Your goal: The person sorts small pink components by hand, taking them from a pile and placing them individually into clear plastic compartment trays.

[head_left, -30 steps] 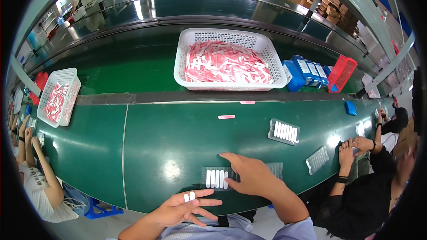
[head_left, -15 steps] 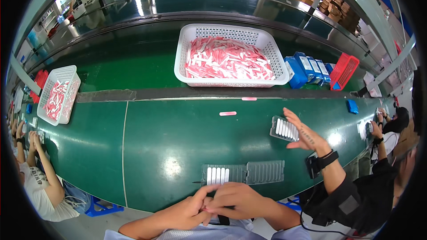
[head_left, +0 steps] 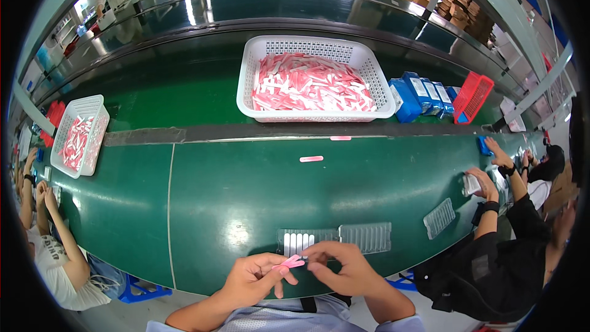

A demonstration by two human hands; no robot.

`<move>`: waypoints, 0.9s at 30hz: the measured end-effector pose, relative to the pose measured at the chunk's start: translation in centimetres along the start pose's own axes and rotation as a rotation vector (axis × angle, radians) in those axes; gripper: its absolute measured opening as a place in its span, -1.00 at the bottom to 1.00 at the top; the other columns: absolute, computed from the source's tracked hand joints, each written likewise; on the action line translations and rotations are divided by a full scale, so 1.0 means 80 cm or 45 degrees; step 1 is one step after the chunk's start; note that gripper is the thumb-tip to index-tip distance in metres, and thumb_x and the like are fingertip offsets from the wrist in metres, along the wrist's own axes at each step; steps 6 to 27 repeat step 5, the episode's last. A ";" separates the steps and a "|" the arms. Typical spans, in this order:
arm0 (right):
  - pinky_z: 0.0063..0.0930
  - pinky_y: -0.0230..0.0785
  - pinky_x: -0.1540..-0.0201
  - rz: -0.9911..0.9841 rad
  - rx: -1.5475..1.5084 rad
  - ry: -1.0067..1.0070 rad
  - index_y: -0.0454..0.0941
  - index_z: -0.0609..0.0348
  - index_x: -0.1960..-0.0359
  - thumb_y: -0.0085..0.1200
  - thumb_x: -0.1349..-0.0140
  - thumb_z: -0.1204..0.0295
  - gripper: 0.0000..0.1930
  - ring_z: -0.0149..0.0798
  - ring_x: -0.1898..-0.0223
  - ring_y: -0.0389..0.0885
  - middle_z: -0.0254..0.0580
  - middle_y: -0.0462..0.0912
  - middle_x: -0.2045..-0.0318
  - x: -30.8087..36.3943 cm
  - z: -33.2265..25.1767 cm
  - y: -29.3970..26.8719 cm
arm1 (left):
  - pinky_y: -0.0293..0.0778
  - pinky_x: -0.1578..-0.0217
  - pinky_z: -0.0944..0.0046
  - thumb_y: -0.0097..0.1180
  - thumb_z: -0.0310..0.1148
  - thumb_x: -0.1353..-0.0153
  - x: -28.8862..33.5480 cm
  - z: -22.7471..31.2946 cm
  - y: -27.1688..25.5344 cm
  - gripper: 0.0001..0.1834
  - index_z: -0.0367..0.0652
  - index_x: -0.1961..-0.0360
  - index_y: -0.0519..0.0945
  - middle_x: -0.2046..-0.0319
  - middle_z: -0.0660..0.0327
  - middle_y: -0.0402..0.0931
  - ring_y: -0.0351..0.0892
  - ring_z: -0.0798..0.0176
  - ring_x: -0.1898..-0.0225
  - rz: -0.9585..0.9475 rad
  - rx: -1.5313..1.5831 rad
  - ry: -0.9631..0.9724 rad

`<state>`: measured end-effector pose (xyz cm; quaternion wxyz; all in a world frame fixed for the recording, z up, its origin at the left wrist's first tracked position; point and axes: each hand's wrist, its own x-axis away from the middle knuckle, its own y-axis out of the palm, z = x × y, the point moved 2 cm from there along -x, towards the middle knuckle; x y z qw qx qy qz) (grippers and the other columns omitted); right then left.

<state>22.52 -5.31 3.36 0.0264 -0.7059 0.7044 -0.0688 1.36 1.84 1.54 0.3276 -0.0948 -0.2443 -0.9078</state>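
Note:
My left hand [head_left: 257, 278] is closed on a couple of small pink strips [head_left: 290, 262] with rounded ends, fanned out between thumb and fingers. Beside them my right hand [head_left: 345, 268] is curled, thumb and forefinger close to the strips' ends. A small pale bit shows at its fingertips, too small to name. Just beyond my hands lies an unfolded clear plastic case [head_left: 365, 238] with ribbed slots. Several white strips [head_left: 298, 243] lie side by side in its left half, partly hidden by my right hand.
Two loose pink strips [head_left: 311, 158] lie farther off. A large white basket [head_left: 316, 117] of pink and white strips stands beyond the dark rail, near blue packs [head_left: 407, 102] and a red basket [head_left: 473, 98]. Co-workers sit at both sides; another clear case [head_left: 439, 218] lies at right.
My hands have drawn apart a little, and the pink strips now show in my left hand. The co-worker at right has moved their hand away to the right with a white-filled case.

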 end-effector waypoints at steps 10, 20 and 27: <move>-0.56 0.55 0.22 0.151 -0.285 -0.060 0.74 0.12 0.07 0.27 -0.33 0.45 -0.83 -0.42 0.31 0.72 -0.22 0.75 0.29 -0.001 0.020 0.026 | 0.52 0.41 0.47 0.08 -0.40 -0.49 -0.009 -0.005 0.014 -0.69 -0.28 -0.17 0.60 0.19 0.02 0.74 0.70 0.36 0.42 -0.003 -0.061 0.175; -0.56 0.55 0.22 0.151 -0.285 -0.060 0.74 0.12 0.07 0.27 -0.33 0.45 -0.83 -0.42 0.31 0.72 -0.22 0.75 0.29 -0.001 0.020 0.026 | 0.52 0.41 0.47 0.08 -0.40 -0.49 -0.009 -0.005 0.014 -0.69 -0.28 -0.17 0.60 0.19 0.02 0.74 0.70 0.36 0.42 -0.003 -0.061 0.175; -0.56 0.55 0.22 0.151 -0.285 -0.060 0.74 0.12 0.07 0.27 -0.33 0.45 -0.83 -0.42 0.31 0.72 -0.22 0.75 0.29 -0.001 0.020 0.026 | 0.52 0.41 0.47 0.08 -0.40 -0.49 -0.009 -0.005 0.014 -0.69 -0.28 -0.17 0.60 0.19 0.02 0.74 0.70 0.36 0.42 -0.003 -0.061 0.175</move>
